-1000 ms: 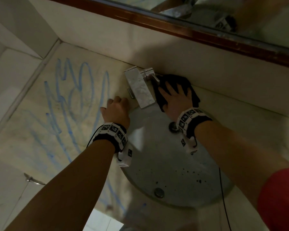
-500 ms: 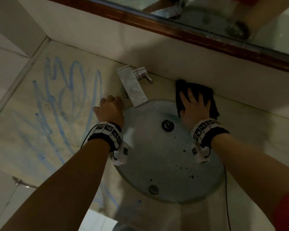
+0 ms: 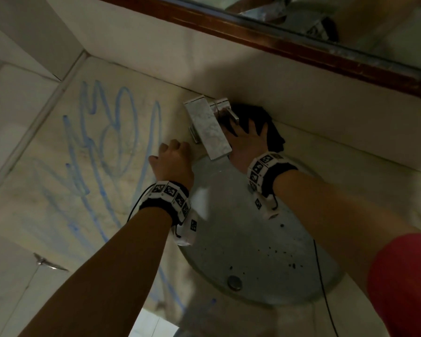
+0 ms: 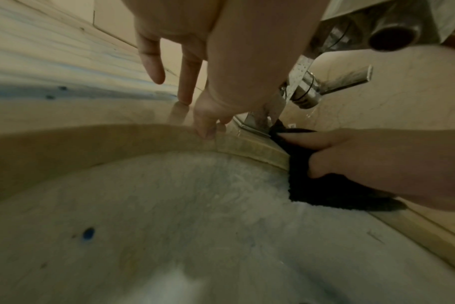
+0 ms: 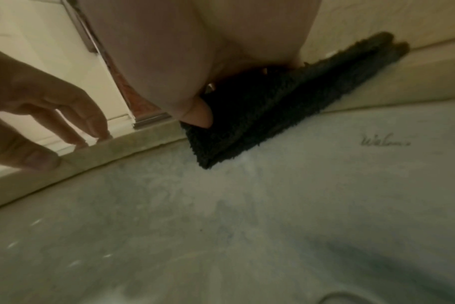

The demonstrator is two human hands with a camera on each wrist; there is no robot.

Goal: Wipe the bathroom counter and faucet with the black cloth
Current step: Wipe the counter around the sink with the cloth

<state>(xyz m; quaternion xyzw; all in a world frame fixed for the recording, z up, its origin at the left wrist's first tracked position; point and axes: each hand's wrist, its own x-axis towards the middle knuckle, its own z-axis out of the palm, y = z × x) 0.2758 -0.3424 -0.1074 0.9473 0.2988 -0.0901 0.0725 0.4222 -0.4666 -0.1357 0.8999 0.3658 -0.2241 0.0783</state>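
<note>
The black cloth (image 3: pixel 270 127) lies on the beige counter (image 3: pixel 58 215) behind the sink, against the right side of the chrome faucet (image 3: pixel 208 130). My right hand (image 3: pixel 248 139) presses flat on it with fingers spread. In the right wrist view the cloth (image 5: pixel 273 107) hangs over the basin rim under my palm. My left hand (image 3: pixel 173 161) rests with fingertips on the counter, left of the faucet, holding nothing. The left wrist view shows the left hand (image 4: pixel 185 98) touching the rim, the faucet (image 4: pixel 312 88), and the cloth (image 4: pixel 325 189) under the right hand.
Blue scribbles (image 3: pixel 102 147) cover the counter left of the round sink basin (image 3: pixel 253 251), which has dark specks and a drain (image 3: pixel 234 282). A wood-framed mirror (image 3: pixel 301 52) runs above the backsplash. A wall corner bounds the counter at far left.
The right hand slid the cloth right along the back of the counter, then back left against the faucet. The left hand has stayed at the sink rim.
</note>
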